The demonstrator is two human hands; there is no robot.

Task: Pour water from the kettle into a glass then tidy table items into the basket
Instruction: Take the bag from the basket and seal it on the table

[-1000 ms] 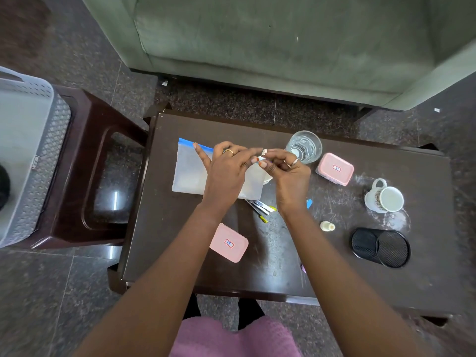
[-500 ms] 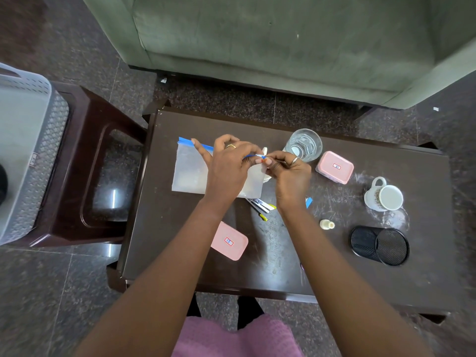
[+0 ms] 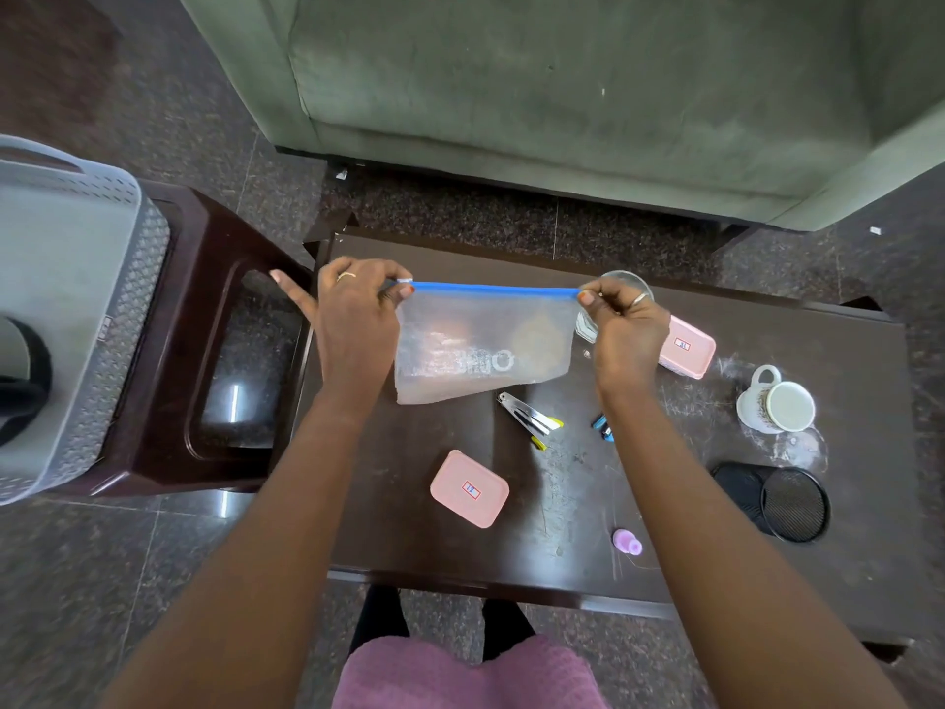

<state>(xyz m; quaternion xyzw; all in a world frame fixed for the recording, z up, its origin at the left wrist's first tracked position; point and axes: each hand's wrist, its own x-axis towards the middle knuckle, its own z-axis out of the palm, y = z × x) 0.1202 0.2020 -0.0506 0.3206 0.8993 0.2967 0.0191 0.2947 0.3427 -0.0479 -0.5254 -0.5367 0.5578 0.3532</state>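
Observation:
I hold a clear zip bag (image 3: 480, 345) with a blue zip strip stretched above the dark table (image 3: 588, 509). My left hand (image 3: 353, 319) pinches the strip's left end and my right hand (image 3: 621, 332) pinches its right end. Faint shapes show inside the bag. A glass (image 3: 634, 284) stands behind my right hand, mostly hidden. The grey perforated basket (image 3: 76, 309) sits on a dark stool (image 3: 225, 350) at the left, with a dark object inside it at the frame edge.
On the table lie two pink boxes (image 3: 469, 488) (image 3: 688, 348), a stapler (image 3: 529, 417), a small blue item (image 3: 602, 427), a white mug (image 3: 777, 405), a black mesh cup on its side (image 3: 772, 501) and a small purple bottle (image 3: 628, 542). A green sofa (image 3: 562, 94) stands behind.
The bag was lying on the table with both hands together at its right corner. Now it is lifted and my hands have spread apart to opposite ends of the blue strip.

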